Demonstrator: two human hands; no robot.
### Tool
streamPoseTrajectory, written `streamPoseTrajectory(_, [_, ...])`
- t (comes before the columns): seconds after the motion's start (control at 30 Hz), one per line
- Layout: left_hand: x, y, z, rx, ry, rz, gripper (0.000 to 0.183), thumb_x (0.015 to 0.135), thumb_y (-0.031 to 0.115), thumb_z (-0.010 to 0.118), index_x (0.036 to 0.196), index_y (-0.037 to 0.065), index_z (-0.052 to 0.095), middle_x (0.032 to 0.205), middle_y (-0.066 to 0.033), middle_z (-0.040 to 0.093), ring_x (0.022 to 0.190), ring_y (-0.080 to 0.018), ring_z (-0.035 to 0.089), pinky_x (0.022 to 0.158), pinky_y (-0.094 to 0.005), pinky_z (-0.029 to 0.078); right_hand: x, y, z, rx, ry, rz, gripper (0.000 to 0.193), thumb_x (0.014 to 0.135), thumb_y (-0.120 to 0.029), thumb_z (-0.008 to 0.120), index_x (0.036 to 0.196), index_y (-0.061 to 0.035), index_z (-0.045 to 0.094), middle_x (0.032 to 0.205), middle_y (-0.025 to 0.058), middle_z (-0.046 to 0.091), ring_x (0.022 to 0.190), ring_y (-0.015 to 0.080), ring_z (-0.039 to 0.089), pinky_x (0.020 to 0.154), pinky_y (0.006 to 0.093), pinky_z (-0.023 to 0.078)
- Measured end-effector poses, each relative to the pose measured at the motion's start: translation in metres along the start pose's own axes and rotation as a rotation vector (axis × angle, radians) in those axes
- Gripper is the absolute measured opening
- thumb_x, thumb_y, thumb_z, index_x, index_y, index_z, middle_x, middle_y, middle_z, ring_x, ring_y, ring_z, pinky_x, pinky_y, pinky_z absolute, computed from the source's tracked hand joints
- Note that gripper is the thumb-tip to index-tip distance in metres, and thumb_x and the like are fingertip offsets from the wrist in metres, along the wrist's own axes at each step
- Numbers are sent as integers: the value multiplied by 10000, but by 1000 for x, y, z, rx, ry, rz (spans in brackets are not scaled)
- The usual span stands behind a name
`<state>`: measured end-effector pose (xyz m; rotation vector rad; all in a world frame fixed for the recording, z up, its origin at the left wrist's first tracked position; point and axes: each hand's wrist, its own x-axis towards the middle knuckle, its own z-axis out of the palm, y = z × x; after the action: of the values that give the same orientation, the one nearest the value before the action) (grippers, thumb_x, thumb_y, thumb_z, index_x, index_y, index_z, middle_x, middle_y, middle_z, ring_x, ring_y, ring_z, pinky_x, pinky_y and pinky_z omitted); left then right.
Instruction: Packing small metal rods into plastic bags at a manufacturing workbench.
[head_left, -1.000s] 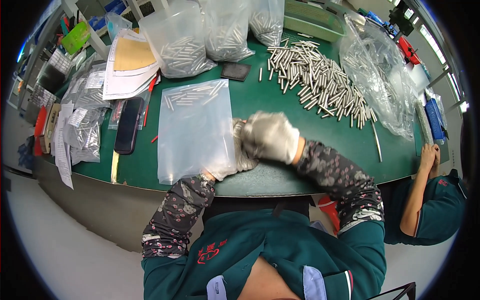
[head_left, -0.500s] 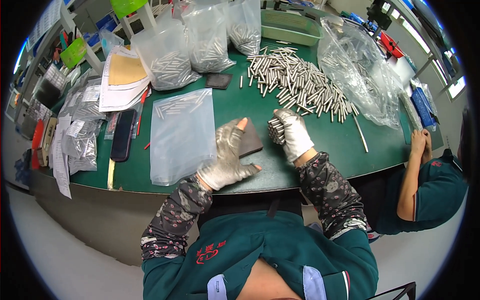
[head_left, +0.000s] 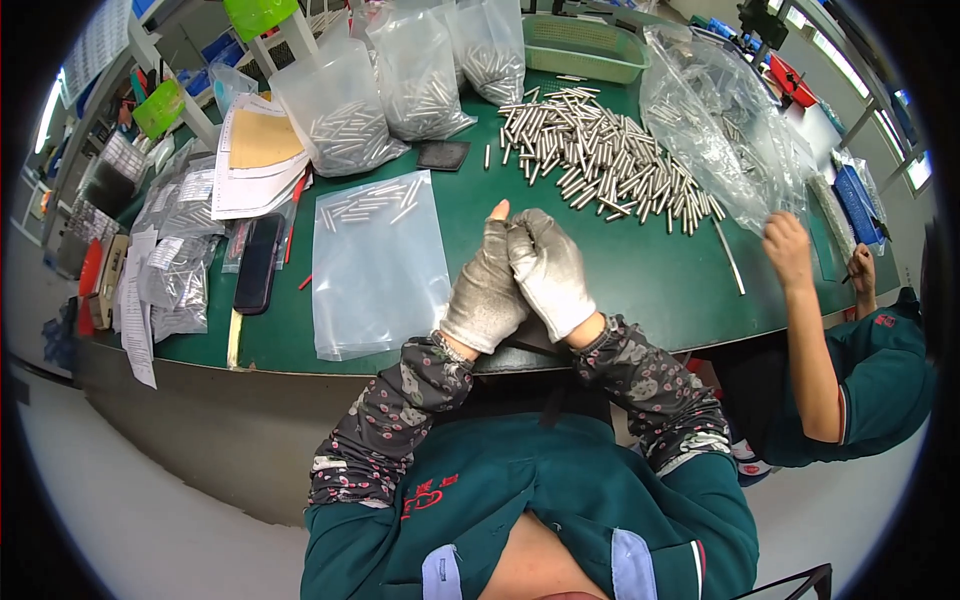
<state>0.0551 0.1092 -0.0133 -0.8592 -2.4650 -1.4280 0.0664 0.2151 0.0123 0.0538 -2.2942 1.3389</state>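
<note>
My left hand [head_left: 487,300] and my right hand [head_left: 548,270], both in worn pale gloves, are pressed together above the near edge of the green table. Their fingers are closed around the bundle of metal pins, which the gloves now hide. A dark flat block [head_left: 530,343] shows partly beneath my wrists. Left of my hands lies a clear plastic bag [head_left: 378,285] with several pins near its far end. Beyond them spreads a large heap of short metal pins [head_left: 610,160].
Upright bags of pins [head_left: 345,130] stand at the back beside a green basket [head_left: 585,48]. A black pad [head_left: 442,155], a phone [head_left: 258,262] and papers [head_left: 255,155] lie leftward. A large crumpled bag [head_left: 715,130] and a co-worker's arm [head_left: 805,300] are at the right.
My left hand has moved right and my right hand slightly left and nearer, so they now meet around the pins. The co-worker's hand has reached toward the crumpled bag.
</note>
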Motion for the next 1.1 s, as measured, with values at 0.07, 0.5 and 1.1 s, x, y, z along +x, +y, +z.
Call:
streamPoseTrajectory(0.07, [3,-11,3,245,106,288,734,812,151,612,1394,-55,216,1094,-189,584,920,-325,626,815,-357,496,1,-17,-8,5,-55,19,253,898,-267,513,892,-19,566,866,209,608,830,394,595,702,430,483])
streamPoseTrajectory(0.5, [-13,-50,-12,-829,64,-414,767,673,-123,709,1342,38,372,1082,-46,562,944,-124,583,824,-249,526,4,-11,-38,124,-39,-118,350,802,-99,558,1131,20,559,1044,180,620,942,275,626,788,344,511])
streamPoseTrajectory(1.1, [-2,-29,-24,-975,-213,-657,645,710,-45,712,1282,35,426,1028,-52,587,910,-125,605,808,-235,515,-3,-19,-48,-340,-428,-503,605,723,-351,696,1258,-101,567,1209,245,540,1099,407,515,951,455,416])
